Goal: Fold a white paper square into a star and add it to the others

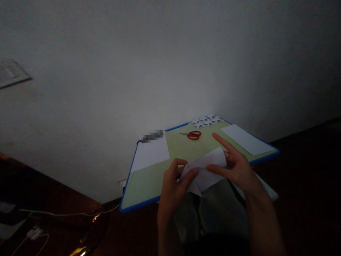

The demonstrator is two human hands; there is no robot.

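A partly folded sheet of white paper (207,170) is held up over the near edge of the table, above my lap. My left hand (177,181) pinches its left end between thumb and fingers, where a pointed flap hangs down. At the right end, my right hand (237,167) has its thumb on the near face and some fingers behind the sheet, with the index finger stretched out past it. Beyond the paper, red-handled scissors (194,135) lie on the table, blades to the left.
The green table (183,145) has a blue rim and stands against a grey wall (160,64). Several folded white paper pieces (207,121) sit at its far edge. White sheets lie on the left (150,153) and right (246,139). A white cable (71,214) runs at lower left.
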